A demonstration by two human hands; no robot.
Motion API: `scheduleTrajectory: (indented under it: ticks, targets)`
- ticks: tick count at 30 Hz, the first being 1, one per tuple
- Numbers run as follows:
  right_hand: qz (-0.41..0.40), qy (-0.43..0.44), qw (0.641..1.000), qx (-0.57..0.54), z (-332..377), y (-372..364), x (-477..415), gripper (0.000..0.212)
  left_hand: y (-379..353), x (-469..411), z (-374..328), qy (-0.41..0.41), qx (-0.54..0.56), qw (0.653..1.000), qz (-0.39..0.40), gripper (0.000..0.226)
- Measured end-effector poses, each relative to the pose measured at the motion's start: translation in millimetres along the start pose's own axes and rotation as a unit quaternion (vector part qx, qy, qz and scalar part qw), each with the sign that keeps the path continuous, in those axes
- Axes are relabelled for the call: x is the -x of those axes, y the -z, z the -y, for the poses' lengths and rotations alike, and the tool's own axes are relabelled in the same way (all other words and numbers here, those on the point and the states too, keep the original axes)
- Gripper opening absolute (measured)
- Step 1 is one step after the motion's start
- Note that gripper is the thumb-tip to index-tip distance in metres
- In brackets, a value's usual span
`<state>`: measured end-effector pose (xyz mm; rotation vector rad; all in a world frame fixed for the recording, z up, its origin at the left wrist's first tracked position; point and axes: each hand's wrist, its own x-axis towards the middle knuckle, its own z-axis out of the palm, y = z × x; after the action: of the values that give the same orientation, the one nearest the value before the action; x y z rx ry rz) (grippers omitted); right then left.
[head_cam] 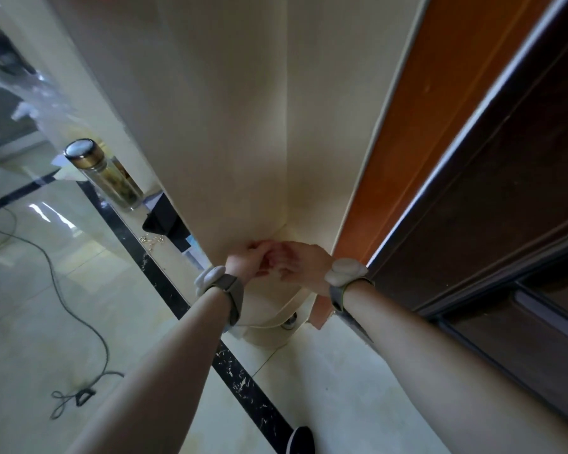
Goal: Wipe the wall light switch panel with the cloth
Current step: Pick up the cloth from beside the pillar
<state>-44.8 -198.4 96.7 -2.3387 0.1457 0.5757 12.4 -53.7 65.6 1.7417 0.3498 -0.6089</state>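
Here, in the head view, both bare arms reach forward and down toward the inner corner where two cream walls (230, 132) meet. The left hand (248, 261) and the right hand (300, 263) come together low in that corner, their fingers touching or overlapping just in front of the wall. The left hand is curled, its fingertips close against the wall surface; the right hand is loosely curled too, its fingers bent toward the left hand. Motion blur softens both, so whether either hand is pinching something cannot be told. No cloth can be made out in or between the hands, and the switch panel does not show anywhere on the walls.

Each wrist carries a grey band with a white lump on it: the left wristband (225, 288) and the right wristband (343, 276).

To the right of the corner stands an orange-brown door frame (417, 132), and beside it a dark brown door (512, 198). To the left, a glass bottle (107, 173) with a shiny metal cap stands on a pale ledge by the wall, with a black object (164, 221) near it. A dark cable (63, 290) trails across the glossy floor (30, 322), which a black speckled strip (240, 378) crosses. A dark shoe (300, 440) shows at the bottom edge.
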Motion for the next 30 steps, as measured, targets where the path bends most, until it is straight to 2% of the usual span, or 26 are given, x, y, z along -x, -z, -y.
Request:
scheduleTrajectory:
  ticks: [3,6,7,10,12,14,16,19,23,26,30]
  targets:
    - [-0.028,0.022,0.999,0.006,0.4,1.6,19.8,0.068,-3.6,19.8,-9.7,-0.027,-0.007,0.999,0.029,0.031]
    - [-0.054,0.006,0.998,-0.029,-2.0,1.4,45.9,0.034,-5.8,48.2,-11.0,-0.048,-0.019,0.997,0.059,0.035]
    - [-0.066,-0.002,0.997,-0.036,-4.3,0.7,47.6,0.031,-5.5,52.0,-10.9,-0.048,-0.024,0.996,0.074,0.036]
    - [-0.093,-0.012,0.994,-0.058,-6.3,-2.7,78.5,0.035,-8.6,84.9,-5.0,-0.063,-0.031,0.991,0.115,0.039]
    - [-0.144,-0.012,0.984,-0.100,-8.4,-4.2,104.8,0.032,-14.3,109.0,-1.6,-0.080,-0.052,0.986,0.135,0.034]
    - [-0.190,-0.015,0.973,-0.133,-14.7,-2.7,132.0,0.029,-22.5,131.4,1.7,-0.099,-0.088,0.981,0.140,0.031]
    - [-0.202,-0.025,0.965,-0.164,-21.3,2.0,148.9,0.028,-28.6,145.0,2.5,-0.110,-0.101,0.980,0.133,0.032]
    - [-0.228,-0.059,0.940,-0.247,-41.0,14.0,190.4,0.026,-45.1,186.9,3.7,-0.124,-0.066,0.982,0.130,0.030]
    - [-0.245,-0.048,0.908,-0.337,-66.0,17.9,259.1,0.018,-69.1,239.6,13.8,-0.161,0.011,0.979,0.124,0.032]
    - [-0.269,-0.022,0.872,-0.409,-80.5,15.8,316.3,0.015,-90.7,285.6,25.9,-0.179,0.041,0.971,0.154,0.053]
    - [-0.339,-0.010,0.811,-0.477,-110.3,10.2,396.8,0.016,-124.6,361.4,43.2,-0.200,-0.003,0.943,0.266,0.085]
